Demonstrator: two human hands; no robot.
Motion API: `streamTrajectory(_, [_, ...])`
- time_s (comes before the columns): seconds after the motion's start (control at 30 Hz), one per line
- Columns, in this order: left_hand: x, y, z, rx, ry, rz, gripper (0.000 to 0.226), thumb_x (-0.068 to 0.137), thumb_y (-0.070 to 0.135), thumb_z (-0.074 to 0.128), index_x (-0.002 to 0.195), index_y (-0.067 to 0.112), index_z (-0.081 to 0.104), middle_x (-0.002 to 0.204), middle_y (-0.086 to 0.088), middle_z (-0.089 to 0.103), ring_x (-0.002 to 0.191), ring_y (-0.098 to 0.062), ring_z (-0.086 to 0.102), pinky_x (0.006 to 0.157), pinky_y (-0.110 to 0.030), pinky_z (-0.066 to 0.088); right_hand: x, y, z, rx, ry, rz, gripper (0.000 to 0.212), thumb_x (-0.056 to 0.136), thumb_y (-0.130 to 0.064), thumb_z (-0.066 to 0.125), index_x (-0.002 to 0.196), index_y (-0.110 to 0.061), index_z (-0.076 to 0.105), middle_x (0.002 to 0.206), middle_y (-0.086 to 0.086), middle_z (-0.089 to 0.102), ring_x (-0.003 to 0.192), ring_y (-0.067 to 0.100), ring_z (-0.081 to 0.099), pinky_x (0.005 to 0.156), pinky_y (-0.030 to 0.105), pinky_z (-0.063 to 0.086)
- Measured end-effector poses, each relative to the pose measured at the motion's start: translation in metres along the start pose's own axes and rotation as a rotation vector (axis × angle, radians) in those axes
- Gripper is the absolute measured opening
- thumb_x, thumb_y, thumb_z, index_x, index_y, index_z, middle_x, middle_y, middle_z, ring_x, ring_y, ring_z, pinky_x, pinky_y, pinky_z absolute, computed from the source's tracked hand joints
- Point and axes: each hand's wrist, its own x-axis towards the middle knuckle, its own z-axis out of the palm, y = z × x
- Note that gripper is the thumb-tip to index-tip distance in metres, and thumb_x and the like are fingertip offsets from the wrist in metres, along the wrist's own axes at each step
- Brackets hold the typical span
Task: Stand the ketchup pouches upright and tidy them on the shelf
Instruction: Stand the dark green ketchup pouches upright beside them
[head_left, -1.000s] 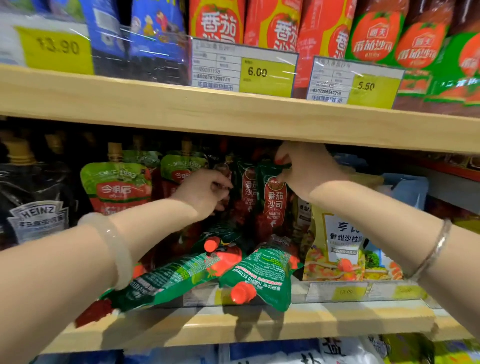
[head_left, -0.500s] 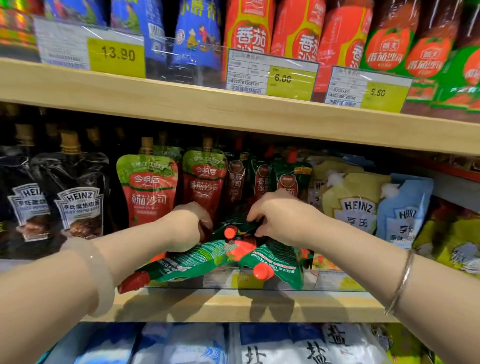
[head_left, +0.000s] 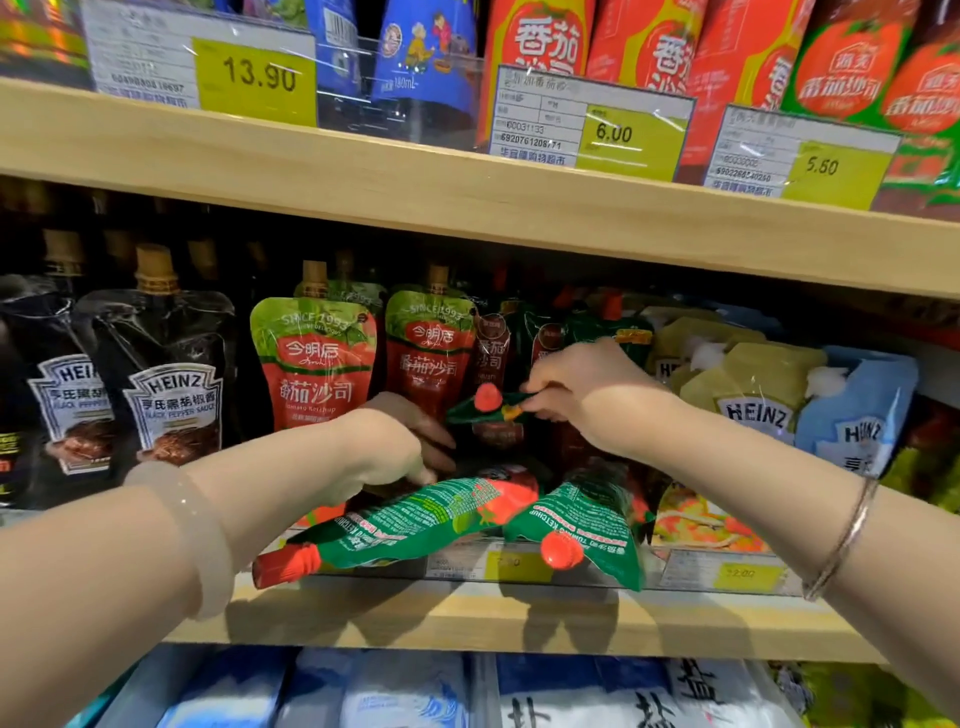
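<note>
Two green ketchup pouches with red caps lie flat over the front lip of the middle shelf (head_left: 467, 618): one (head_left: 400, 525) points left, the other (head_left: 587, 525) hangs cap-down. My right hand (head_left: 587, 384) pinches the top of a third green pouch (head_left: 488, 405) by its red cap, lifted above the fallen ones. My left hand (head_left: 395, 441) reaches in low behind the left fallen pouch, fingers curled; what it touches is hidden. More green and red pouches stand upright behind in shadow.
Upright red-and-green ketchup pouches (head_left: 317, 358) stand left of my hands, black Heinz pouches (head_left: 171, 384) farther left, yellow (head_left: 753, 395) and blue (head_left: 862, 410) Heinz pouches to the right. The upper shelf board (head_left: 467, 197) hangs close above. Price tags line the shelf edges.
My right hand has risen from the fallen pile, lifting one green pouch by its top. My left hand stays low by the pile. The camera has moved closer.
</note>
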Motion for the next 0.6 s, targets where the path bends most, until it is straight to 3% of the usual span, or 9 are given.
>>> streamTrajectory(0.07, [0.001,0.01,0.002,-0.037,0.093,0.042,0.036,0.08,-0.003,0.062,0.116,0.002,0.063,0.113,-0.015,0.07,0.099,-0.023,0.067,0.06,-0.009,0.051,-0.001,0.003,-0.004,0.129,0.058,0.052,0.026,0.092,-0.015,0.052,0.108,0.002,0.064,0.11,0.017,0.069,0.102,0.026,0.066,0.071,0.011,0.04])
streamTrajectory(0.13, [0.004,0.019,0.002,-0.058,0.193,0.068,0.037,0.081,0.006,0.065,0.118,0.002,0.061,0.113,-0.015,0.069,0.099,-0.029,0.069,0.058,-0.013,0.054,0.0,0.007,-0.007,0.322,0.079,0.102,0.019,0.091,-0.011,0.053,0.099,0.002,0.065,0.104,0.022,0.071,0.094,0.028,0.07,0.079,0.025,0.056])
streamTrajectory(0.23, [0.01,0.028,-0.001,-0.119,0.294,0.158,0.04,0.084,0.01,0.062,0.122,-0.002,0.057,0.116,-0.022,0.067,0.095,-0.034,0.069,0.08,-0.035,0.058,0.003,0.016,-0.013,0.508,0.107,0.119,0.015,0.09,-0.01,0.056,0.075,-0.013,0.06,0.096,0.025,0.072,0.081,0.029,0.074,0.066,0.022,0.06])
streamTrajectory(0.3, [0.01,0.037,-0.001,-0.158,0.321,0.21,0.04,0.088,0.007,0.056,0.127,-0.002,0.052,0.12,-0.023,0.064,0.101,-0.033,0.067,0.079,-0.028,0.053,0.006,0.023,-0.016,0.567,0.106,0.14,0.02,0.089,-0.008,0.057,0.071,-0.015,0.057,0.092,0.023,0.07,0.076,0.028,0.074,0.061,0.019,0.059])
streamTrajectory(0.4, [0.012,0.051,0.002,-0.186,0.315,0.276,0.039,0.092,0.007,0.048,0.13,-0.001,0.047,0.122,-0.025,0.062,0.106,-0.032,0.063,0.067,-0.016,0.047,0.009,0.029,-0.02,0.627,0.096,0.177,0.009,0.089,-0.006,0.056,0.094,-0.001,0.061,0.098,0.025,0.068,0.079,0.032,0.073,0.059,0.019,0.059])
streamTrajectory(0.5, [0.017,0.058,0.004,-0.187,0.306,0.276,0.038,0.095,0.007,0.042,0.131,-0.004,0.044,0.122,-0.032,0.058,0.11,-0.04,0.059,0.062,-0.012,0.041,0.012,0.033,-0.021,0.687,0.073,0.207,0.033,0.091,-0.006,0.054,0.121,0.008,0.053,0.112,0.029,0.064,0.07,0.017,0.073,0.055,0.017,0.058])
streamTrajectory(0.53, [0.02,0.059,0.004,-0.194,0.305,0.26,0.038,0.096,0.005,0.04,0.132,-0.004,0.043,0.125,-0.032,0.057,0.112,-0.041,0.058,0.065,-0.012,0.041,0.015,0.034,-0.021,0.68,0.064,0.215,0.035,0.092,-0.006,0.052,0.124,0.007,0.051,0.117,0.029,0.063,0.07,0.013,0.072,0.055,0.017,0.058])
streamTrajectory(0.6, [0.028,0.061,0.004,-0.236,0.292,0.239,0.039,0.096,0.001,0.037,0.135,-0.003,0.039,0.132,-0.028,0.052,0.116,-0.042,0.055,0.079,-0.018,0.042,0.02,0.032,-0.022,0.613,0.064,0.236,0.036,0.094,-0.005,0.048,0.129,0.005,0.048,0.125,0.025,0.06,0.079,0.02,0.075,0.063,0.023,0.06])
